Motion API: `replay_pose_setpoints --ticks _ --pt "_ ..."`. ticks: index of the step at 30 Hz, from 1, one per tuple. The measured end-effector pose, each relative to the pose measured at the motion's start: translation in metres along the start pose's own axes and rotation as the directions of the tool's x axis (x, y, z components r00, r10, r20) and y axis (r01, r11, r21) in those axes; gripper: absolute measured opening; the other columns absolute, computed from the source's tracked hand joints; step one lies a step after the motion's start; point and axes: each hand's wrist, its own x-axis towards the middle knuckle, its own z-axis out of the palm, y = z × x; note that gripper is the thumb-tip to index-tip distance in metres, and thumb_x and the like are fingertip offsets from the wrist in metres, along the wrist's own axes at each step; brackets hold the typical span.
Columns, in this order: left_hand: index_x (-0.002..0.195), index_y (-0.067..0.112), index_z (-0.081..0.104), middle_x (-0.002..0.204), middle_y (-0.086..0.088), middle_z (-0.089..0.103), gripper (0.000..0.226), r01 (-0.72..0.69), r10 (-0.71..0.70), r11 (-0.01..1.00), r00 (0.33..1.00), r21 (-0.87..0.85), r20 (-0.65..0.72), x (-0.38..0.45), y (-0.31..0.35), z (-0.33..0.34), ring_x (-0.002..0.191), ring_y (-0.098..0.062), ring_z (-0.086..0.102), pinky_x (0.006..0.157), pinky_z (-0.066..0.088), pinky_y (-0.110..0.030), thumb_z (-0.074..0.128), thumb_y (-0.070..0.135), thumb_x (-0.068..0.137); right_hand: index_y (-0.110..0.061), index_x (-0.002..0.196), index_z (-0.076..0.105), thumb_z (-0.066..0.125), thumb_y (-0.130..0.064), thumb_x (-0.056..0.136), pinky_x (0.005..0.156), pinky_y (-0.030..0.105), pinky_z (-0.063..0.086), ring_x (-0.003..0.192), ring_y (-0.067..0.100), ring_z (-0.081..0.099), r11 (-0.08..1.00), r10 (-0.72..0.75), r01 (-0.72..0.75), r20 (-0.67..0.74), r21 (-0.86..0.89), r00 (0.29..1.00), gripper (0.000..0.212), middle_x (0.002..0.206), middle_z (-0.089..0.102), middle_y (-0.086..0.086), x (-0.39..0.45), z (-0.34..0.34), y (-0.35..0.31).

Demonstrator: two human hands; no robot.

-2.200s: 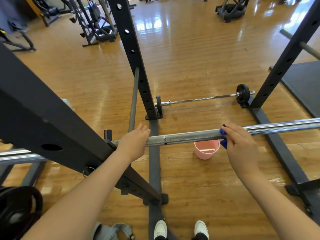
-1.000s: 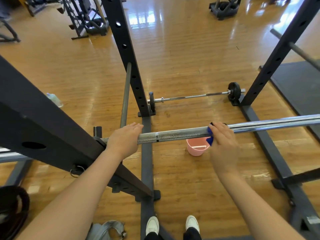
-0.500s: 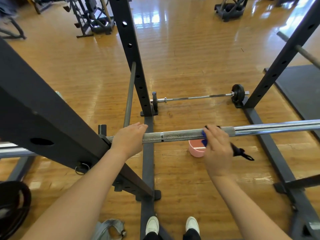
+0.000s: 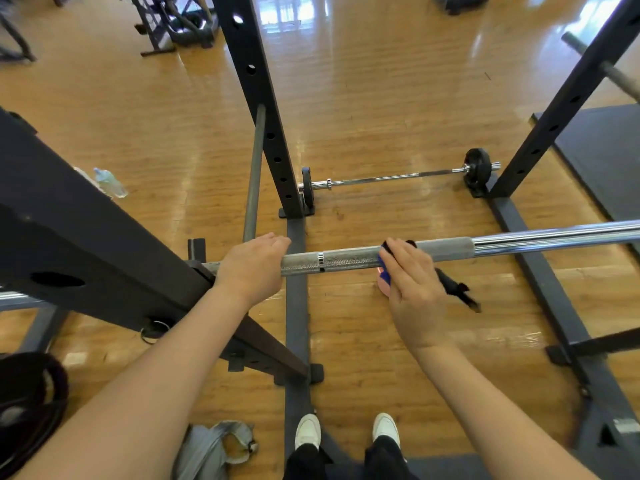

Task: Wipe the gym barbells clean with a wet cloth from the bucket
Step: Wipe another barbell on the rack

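Head view: the long steel barbell with knurled grey grip (image 4: pixel 346 259) rests across the black steel rack (image 4: pixel 104 258). The left hand (image 4: pixel 251 268) curls over the bar just beside the rack hook. The right hand (image 4: pixel 412 282) presses a blue wet cloth (image 4: pixel 383 271) around the knurling, its dark tail hanging loose. The pink plastic bucket (image 4: pixel 381 287) sits on the floor below, mostly hidden.

Risks, as judged: the tail may snag; drips could slick the wooden floor (image 4: pixel 381 98); the bar might roll.
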Motion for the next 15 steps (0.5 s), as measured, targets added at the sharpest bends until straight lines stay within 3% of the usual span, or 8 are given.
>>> replay_pose_setpoints --ticks 3,6,8,10,15 --pt "0.133 0.018 0.046 0.133 0.001 0.052 0.045 -0.004 0.004 1.0 1.0 -0.002 0.012 0.001 -0.001 0.0 0.123 -0.016 0.048 0.09 0.047 -0.034 0.053 0.013 0.089 0.003 0.112 0.065 0.06 0.003 0.09 0.101 0.038 0.043 0.113 0.027 0.054 0.989 -0.133 0.136 0.055 -0.063 0.99 0.023 0.118 0.063 0.017 0.002 -0.024 0.027" --pt "0.135 0.019 0.043 0.133 0.002 0.051 0.048 -0.006 0.006 1.0 1.0 0.001 0.008 0.001 -0.003 0.002 0.126 -0.015 0.046 0.091 0.049 -0.036 0.054 0.014 0.089 0.005 0.11 0.066 0.041 -0.009 0.102 0.108 0.029 0.036 0.112 0.028 0.054 0.995 0.009 -0.013 -0.042 -0.098 0.999 0.03 0.116 0.063 0.017 0.001 -0.045 0.055" --pt "0.137 0.018 0.042 0.135 0.001 0.05 0.049 -0.01 0.01 1.0 1.0 -0.003 -0.009 0.001 -0.003 0.004 0.129 -0.015 0.043 0.094 0.048 -0.035 0.054 0.015 0.09 0.004 0.109 0.066 0.044 -0.004 0.098 0.108 0.028 0.036 0.11 0.029 0.056 0.989 0.137 -0.144 -0.123 -0.045 0.983 0.026 0.115 0.062 0.013 -0.001 -0.042 0.054" --pt "0.14 0.016 0.04 0.141 -0.001 0.047 0.051 -0.004 0.004 1.0 1.0 -0.009 -0.029 -0.001 -0.001 0.005 0.137 -0.016 0.034 0.101 0.041 -0.035 0.054 0.015 0.091 0.004 0.107 0.067 0.05 -0.002 0.094 0.105 0.034 0.04 0.108 0.029 0.057 0.986 0.168 -0.164 -0.123 0.039 0.978 0.022 0.113 0.063 0.013 0.001 -0.027 0.034" --pt "0.141 0.01 0.04 0.145 -0.007 0.043 0.052 -0.029 0.028 1.0 0.995 -0.006 -0.101 -0.003 -0.002 0.008 0.141 -0.02 0.026 0.113 0.025 -0.033 0.054 0.013 0.091 0.003 0.11 0.067 0.071 0.01 0.076 0.103 0.035 0.041 0.111 0.026 0.055 0.997 -0.053 0.049 0.08 0.059 0.995 0.036 0.115 0.065 0.017 0.007 0.0 -0.014"
